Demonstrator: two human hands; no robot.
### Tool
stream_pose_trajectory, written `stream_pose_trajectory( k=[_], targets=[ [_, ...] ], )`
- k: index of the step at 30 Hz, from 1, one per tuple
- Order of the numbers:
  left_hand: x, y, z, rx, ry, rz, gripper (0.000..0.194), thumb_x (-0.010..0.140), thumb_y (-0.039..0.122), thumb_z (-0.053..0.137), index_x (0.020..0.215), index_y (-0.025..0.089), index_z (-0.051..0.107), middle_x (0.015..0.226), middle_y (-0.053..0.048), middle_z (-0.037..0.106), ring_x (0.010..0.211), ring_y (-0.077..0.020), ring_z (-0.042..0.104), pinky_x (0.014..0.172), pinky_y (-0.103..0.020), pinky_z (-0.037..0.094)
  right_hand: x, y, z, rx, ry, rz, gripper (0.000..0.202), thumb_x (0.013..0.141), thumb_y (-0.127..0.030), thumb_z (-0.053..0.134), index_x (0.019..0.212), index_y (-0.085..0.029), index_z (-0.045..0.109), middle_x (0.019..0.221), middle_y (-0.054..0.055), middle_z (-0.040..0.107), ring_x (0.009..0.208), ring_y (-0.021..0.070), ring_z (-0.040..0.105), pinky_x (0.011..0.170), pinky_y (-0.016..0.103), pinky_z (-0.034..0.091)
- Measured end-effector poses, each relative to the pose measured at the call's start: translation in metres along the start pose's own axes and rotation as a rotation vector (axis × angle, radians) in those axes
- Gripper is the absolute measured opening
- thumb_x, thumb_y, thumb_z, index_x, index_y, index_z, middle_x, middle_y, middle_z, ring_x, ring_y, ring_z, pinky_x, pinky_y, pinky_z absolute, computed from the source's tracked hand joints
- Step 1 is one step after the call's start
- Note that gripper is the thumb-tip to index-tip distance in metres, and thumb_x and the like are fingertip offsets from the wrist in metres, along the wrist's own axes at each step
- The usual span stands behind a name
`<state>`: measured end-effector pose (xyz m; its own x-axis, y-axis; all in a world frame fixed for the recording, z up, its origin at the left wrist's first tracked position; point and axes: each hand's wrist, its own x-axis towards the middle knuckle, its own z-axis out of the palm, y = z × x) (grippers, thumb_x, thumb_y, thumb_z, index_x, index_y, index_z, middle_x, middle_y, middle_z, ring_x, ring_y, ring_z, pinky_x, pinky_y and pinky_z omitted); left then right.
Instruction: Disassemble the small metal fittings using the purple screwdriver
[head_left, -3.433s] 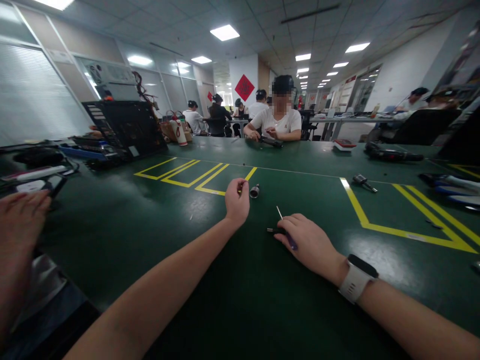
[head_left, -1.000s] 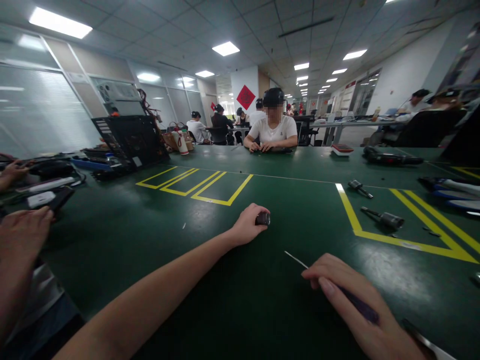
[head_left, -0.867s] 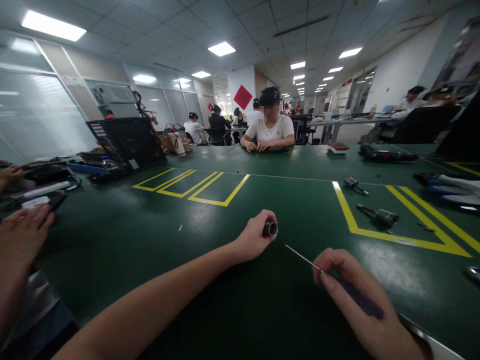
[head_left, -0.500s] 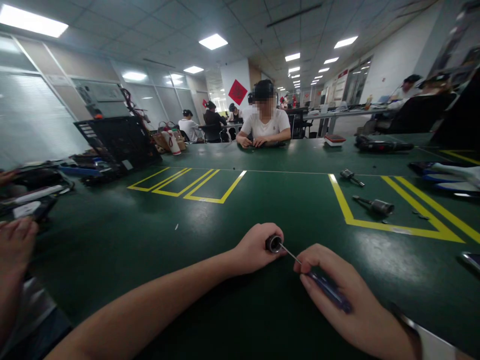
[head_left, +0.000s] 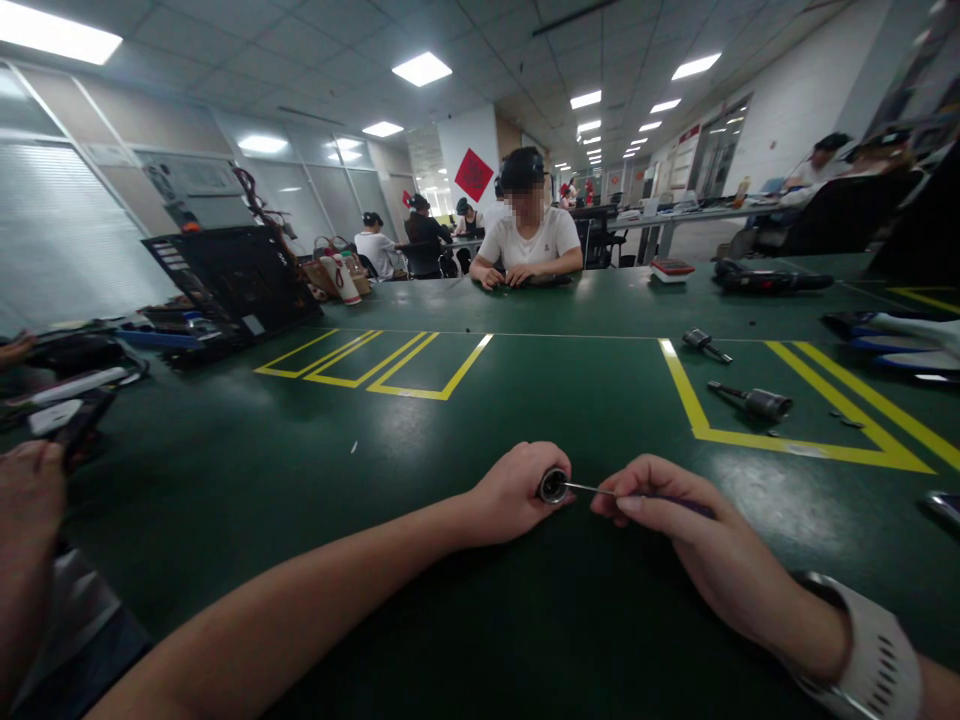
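Note:
My left hand (head_left: 517,492) is closed around a dark cylindrical metal part (head_left: 553,486), its open round end turned toward me and to the right. Between the fingers of my right hand (head_left: 675,510) is a screwdriver (head_left: 589,488) with a thin shaft and a purplish handle, mostly covered by the hand. The shaft's tip reaches the mouth of the cylinder; how far it goes in is hard to tell. Both hands are low over the green table (head_left: 420,560).
Two metal parts with shafts (head_left: 766,403) (head_left: 705,345) and small bits lie within yellow tape at right. A black tool (head_left: 772,278) and a red-white box (head_left: 672,270) sit farther back. A person (head_left: 529,235) sits opposite; another person's hand (head_left: 34,490) is at left.
My right hand has turned and risen slightly, so the screwdriver now lies nearly level instead of slanting down to the right. My left hand still holds the cylindrical part.

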<state>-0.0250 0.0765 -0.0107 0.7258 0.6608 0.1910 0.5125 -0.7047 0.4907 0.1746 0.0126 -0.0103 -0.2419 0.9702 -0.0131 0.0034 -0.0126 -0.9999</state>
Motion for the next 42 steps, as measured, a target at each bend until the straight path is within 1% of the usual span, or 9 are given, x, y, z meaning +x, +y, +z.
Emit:
stream_pose_trajectory(
  k=[4, 10, 12, 15, 20, 24, 30, 33, 42],
  targets=[
    [0.000, -0.002, 0.002, -0.030, 0.026, 0.023, 0.013, 0.080, 0.026, 0.058, 0.081, 0.017, 0.049, 0.079, 0.000, 0.054, 0.072, -0.0128, 0.050, 0.071, -0.026, 0.039, 0.004, 0.000, -0.003, 0.147, -0.008, 0.029, 0.010, 0.078, -0.029, 0.057, 0.078, -0.020, 0.062, 0.085, 0.004, 0.067, 0.086, 0.0203, 0.060, 0.075, 0.034, 0.044],
    [0.001, -0.002, 0.004, 0.046, 0.053, -0.049, 0.012, 0.079, 0.022, 0.060, 0.082, 0.017, 0.050, 0.080, 0.000, 0.056, 0.074, -0.0138, 0.051, 0.071, -0.027, 0.038, -0.011, 0.002, 0.006, -0.360, 0.034, -0.188, 0.014, 0.083, -0.034, 0.052, 0.083, -0.022, 0.061, 0.087, 0.004, 0.063, 0.083, 0.0214, 0.058, 0.073, 0.037, 0.043],
    [0.001, -0.001, 0.004, 0.091, 0.036, -0.053, 0.010, 0.079, 0.019, 0.059, 0.082, 0.017, 0.050, 0.080, 0.000, 0.056, 0.074, -0.0143, 0.051, 0.071, -0.027, 0.038, -0.014, 0.003, 0.009, -0.418, 0.024, -0.243, 0.013, 0.083, -0.032, 0.050, 0.082, -0.022, 0.059, 0.086, 0.004, 0.062, 0.083, 0.0209, 0.057, 0.074, 0.037, 0.043],
    [0.001, 0.002, 0.003, 0.109, 0.007, -0.038, 0.008, 0.080, 0.019, 0.058, 0.082, 0.017, 0.050, 0.080, -0.001, 0.056, 0.074, -0.0144, 0.051, 0.070, -0.027, 0.038, -0.012, 0.003, 0.008, -0.328, -0.007, -0.170, 0.013, 0.084, -0.032, 0.051, 0.082, -0.023, 0.059, 0.088, 0.003, 0.063, 0.085, 0.0206, 0.057, 0.075, 0.036, 0.042],
    [0.000, 0.003, 0.000, 0.034, 0.029, -0.026, 0.012, 0.080, 0.024, 0.059, 0.080, 0.017, 0.049, 0.078, 0.000, 0.055, 0.072, -0.0132, 0.050, 0.069, -0.026, 0.038, -0.001, 0.004, -0.001, 0.062, -0.021, 0.013, 0.009, 0.080, -0.031, 0.057, 0.079, -0.023, 0.062, 0.087, 0.001, 0.067, 0.085, 0.0185, 0.058, 0.075, 0.033, 0.042],
    [0.000, 0.002, 0.000, -0.042, 0.022, 0.007, 0.012, 0.081, 0.026, 0.057, 0.080, 0.017, 0.049, 0.078, 0.000, 0.055, 0.070, -0.0124, 0.050, 0.069, -0.026, 0.039, 0.002, 0.002, -0.001, 0.194, -0.027, 0.051, 0.007, 0.079, -0.029, 0.058, 0.078, -0.022, 0.061, 0.086, 0.002, 0.068, 0.084, 0.0181, 0.058, 0.073, 0.032, 0.043],
    [0.002, -0.001, 0.003, 0.032, 0.077, -0.085, 0.011, 0.079, 0.023, 0.059, 0.080, 0.018, 0.050, 0.079, 0.000, 0.056, 0.073, -0.0139, 0.051, 0.072, -0.028, 0.039, -0.010, 0.001, 0.008, -0.291, 0.032, -0.112, 0.014, 0.083, -0.035, 0.053, 0.084, -0.024, 0.061, 0.089, 0.003, 0.065, 0.087, 0.0218, 0.058, 0.076, 0.037, 0.043],
    [0.002, -0.003, 0.004, 0.074, 0.052, -0.079, 0.010, 0.080, 0.024, 0.058, 0.081, 0.018, 0.050, 0.079, 0.001, 0.056, 0.073, -0.0140, 0.051, 0.073, -0.028, 0.038, -0.013, 0.000, 0.012, -0.405, 0.000, -0.160, 0.012, 0.084, -0.032, 0.051, 0.085, -0.024, 0.059, 0.088, 0.004, 0.064, 0.085, 0.0218, 0.058, 0.076, 0.038, 0.043],
    [0.001, -0.001, 0.001, 0.001, 0.076, 0.015, 0.014, 0.080, 0.026, 0.059, 0.079, 0.017, 0.049, 0.076, 0.002, 0.054, 0.070, -0.0123, 0.049, 0.072, -0.026, 0.036, 0.001, -0.002, -0.001, 0.161, -0.037, 0.086, 0.009, 0.079, -0.029, 0.059, 0.081, -0.021, 0.063, 0.089, 0.003, 0.068, 0.082, 0.0176, 0.059, 0.074, 0.032, 0.044]
  ],
)
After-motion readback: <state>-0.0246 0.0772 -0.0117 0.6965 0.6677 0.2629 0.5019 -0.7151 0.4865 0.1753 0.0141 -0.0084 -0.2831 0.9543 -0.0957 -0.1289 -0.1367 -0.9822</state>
